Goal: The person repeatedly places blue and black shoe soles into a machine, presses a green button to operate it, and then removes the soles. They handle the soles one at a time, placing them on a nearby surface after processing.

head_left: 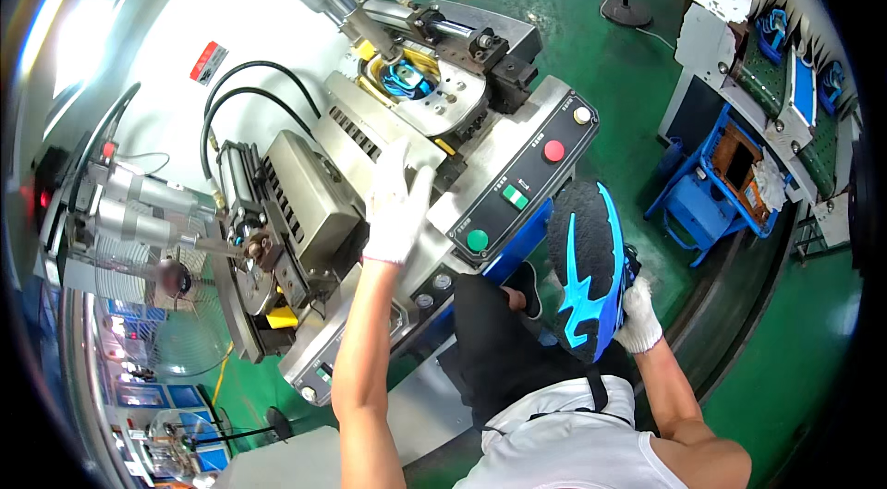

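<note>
Black sports shoe with bright blue sole pattern [589, 269] sits sole-up in your gloved right hand [637, 321], gripped low beside your knee; keep it firm and level, and keep your open, flat left hand [397, 207] on the grey steel press housing [370, 133], away from the clamp.

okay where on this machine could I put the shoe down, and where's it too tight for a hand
The flat grey housing under the left hand is bare beside that hand. The control panel is studded with buttons. Around the clamp station holding another shoe it is crowded with cylinders and brackets. The right hand holds the blue-soled shoe.
</note>
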`<state>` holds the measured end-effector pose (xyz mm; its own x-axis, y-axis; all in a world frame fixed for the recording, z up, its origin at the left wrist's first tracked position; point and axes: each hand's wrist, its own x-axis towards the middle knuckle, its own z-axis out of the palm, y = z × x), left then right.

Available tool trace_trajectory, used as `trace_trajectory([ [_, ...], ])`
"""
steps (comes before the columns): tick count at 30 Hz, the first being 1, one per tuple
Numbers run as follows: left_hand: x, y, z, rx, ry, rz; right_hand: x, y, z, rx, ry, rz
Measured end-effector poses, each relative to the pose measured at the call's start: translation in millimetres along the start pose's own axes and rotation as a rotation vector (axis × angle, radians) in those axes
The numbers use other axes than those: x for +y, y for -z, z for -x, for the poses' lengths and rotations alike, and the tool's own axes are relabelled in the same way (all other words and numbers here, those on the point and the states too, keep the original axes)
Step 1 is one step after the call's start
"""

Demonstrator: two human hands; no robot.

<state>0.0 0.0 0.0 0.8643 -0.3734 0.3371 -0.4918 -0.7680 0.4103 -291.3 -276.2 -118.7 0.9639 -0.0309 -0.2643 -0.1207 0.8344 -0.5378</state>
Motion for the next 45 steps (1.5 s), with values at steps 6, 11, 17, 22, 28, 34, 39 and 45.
trace_trajectory([
  [6, -54.2, -62.2, -109.3, 0.047, -0.022, -0.118, 1.8, 46.5, -14.9, 0.299, -0.07, -0.093],
  [11, -106.9, -113.3, -202.0, 0.112, 0.215, -0.153, -3.4, 71.3, -41.6, 0.402, -0.114, 0.021],
  [17, -159.7, -144.6, -278.2, 0.318, 0.32, 0.078, -6.6, 92.9, -70.2, 0.372, -0.017, 0.101],
  [22, -154.9, -134.9, -268.2, 0.436, 0.292, 0.002, 2.8, 76.7, -68.1, 0.346, 0.018, 0.118],
  [28, -65.6, -48.6, -211.9, 0.636, 0.147, 0.255, 1.0, 54.7, -74.0, 0.397, 0.07, 0.268],
  [34, 16.2, 27.7, -4.2, 0.533, -0.238, 0.244, -45.0, -35.5, -158.8, 0.326, 1.004, 1.58],
  [39, 27.5, 23.2, 181.8, -0.118, -0.231, 0.585, -100.5, -188.7, -309.8, 0.136, 0.556, 1.626],
  [45, -17.3, -25.7, 313.1, -0.364, 0.117, 0.566, -62.3, -318.5, -464.8, -0.029, 0.443, 2.074],
])
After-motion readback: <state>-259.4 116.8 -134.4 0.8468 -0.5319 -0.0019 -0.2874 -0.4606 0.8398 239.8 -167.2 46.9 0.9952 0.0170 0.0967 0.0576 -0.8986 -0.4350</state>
